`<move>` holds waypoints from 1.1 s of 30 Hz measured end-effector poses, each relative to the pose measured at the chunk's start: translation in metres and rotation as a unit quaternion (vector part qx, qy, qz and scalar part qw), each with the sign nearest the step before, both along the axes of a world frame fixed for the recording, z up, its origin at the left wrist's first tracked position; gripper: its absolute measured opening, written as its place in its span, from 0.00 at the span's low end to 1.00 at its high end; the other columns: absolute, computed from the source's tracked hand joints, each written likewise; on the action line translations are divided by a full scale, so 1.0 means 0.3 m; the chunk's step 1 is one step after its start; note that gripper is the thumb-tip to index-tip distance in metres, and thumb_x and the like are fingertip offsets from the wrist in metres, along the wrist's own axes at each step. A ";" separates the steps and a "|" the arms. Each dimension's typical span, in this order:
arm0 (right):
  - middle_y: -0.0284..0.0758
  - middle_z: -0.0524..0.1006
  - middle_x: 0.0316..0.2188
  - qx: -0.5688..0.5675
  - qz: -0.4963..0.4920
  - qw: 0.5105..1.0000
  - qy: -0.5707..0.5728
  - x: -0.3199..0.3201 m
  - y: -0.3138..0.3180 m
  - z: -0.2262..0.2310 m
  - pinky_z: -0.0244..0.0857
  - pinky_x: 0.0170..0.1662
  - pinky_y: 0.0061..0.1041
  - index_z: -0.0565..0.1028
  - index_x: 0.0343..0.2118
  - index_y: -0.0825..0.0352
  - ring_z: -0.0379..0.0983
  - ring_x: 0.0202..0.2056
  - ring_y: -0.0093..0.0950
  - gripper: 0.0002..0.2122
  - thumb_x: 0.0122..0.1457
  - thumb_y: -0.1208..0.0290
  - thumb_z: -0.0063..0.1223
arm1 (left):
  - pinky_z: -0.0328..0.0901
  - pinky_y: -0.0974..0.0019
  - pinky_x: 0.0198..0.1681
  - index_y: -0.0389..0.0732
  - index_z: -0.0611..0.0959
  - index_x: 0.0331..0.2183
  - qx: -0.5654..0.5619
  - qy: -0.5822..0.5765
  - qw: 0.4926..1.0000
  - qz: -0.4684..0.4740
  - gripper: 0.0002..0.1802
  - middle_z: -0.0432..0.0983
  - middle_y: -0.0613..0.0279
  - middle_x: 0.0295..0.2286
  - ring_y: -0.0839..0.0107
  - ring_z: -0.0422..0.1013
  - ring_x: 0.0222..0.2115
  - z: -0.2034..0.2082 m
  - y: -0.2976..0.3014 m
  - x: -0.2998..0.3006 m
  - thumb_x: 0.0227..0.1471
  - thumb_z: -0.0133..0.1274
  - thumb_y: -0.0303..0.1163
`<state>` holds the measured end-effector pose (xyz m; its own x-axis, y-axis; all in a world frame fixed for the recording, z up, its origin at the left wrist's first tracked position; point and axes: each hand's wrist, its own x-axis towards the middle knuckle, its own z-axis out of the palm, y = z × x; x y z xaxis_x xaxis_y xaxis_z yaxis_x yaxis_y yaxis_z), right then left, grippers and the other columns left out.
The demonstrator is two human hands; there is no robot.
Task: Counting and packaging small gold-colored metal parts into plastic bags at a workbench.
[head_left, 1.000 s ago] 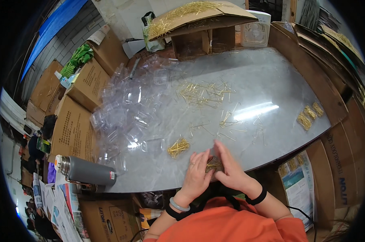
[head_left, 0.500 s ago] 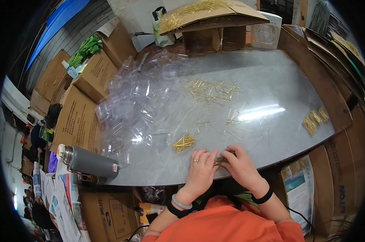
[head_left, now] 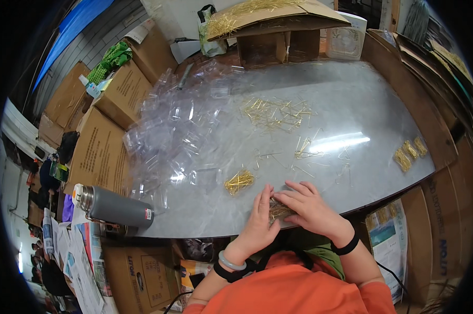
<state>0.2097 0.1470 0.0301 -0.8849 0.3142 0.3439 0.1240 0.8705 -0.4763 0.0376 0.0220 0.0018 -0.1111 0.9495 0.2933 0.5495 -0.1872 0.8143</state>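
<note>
At the table's near edge, my left hand [head_left: 258, 219] and my right hand [head_left: 311, 210] are cupped around a bundle of gold wire hooks [head_left: 279, 211]. The left fingers lie straight along the bundle's left side. My right fingers arch over its far side, with the thumb on the near side. Part of the bundle is hidden under the fingers. Just beyond my left fingertips sits another heap of gold hooks [head_left: 239, 181]. Farther out, loose gold hooks [head_left: 278, 114] are spread in a tangle, and a few single hooks [head_left: 307, 149] lie closer in.
Clear plastic boxes [head_left: 181, 123] cover the table's left side. A grey thermos [head_left: 119, 205] lies at the near left edge. Small packs of gold hooks [head_left: 410, 154] stand at the right edge. A cardboard shelf [head_left: 278, 31] and a white fan [head_left: 346, 42] stand at the back.
My hands have shifted slightly away from me. The right fingers have straightened and now reach over the hook bundle, and more of the bundle shows between my hands.
</note>
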 end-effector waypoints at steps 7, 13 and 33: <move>0.36 0.74 0.43 0.005 -0.069 0.996 0.051 0.000 -0.035 -0.051 0.66 0.54 0.37 0.76 0.43 0.63 0.71 0.48 0.38 0.17 0.51 0.73 0.68 | 0.60 0.52 0.61 0.33 0.67 0.63 -0.014 0.151 0.985 0.087 0.40 0.63 0.44 0.59 0.45 0.63 0.58 0.039 -0.062 -0.046 0.51 0.63 0.23; 0.32 0.78 0.42 0.031 -0.048 0.996 0.066 -0.006 -0.035 -0.067 0.67 0.52 0.35 0.79 0.42 0.62 0.73 0.47 0.36 0.13 0.52 0.75 0.65 | 0.64 0.51 0.54 0.31 0.76 0.53 -0.037 0.179 0.977 0.111 0.30 0.69 0.44 0.51 0.44 0.67 0.50 0.041 -0.050 -0.039 0.49 0.65 0.26; 0.36 0.76 0.50 0.017 -0.104 0.989 0.099 0.010 -0.037 -0.081 0.65 0.57 0.38 0.75 0.49 0.64 0.71 0.52 0.38 0.18 0.54 0.77 0.58 | 0.58 0.51 0.57 0.37 0.81 0.51 -0.044 0.208 0.975 0.071 0.32 0.72 0.56 0.48 0.53 0.64 0.51 0.066 0.037 -0.019 0.44 0.70 0.37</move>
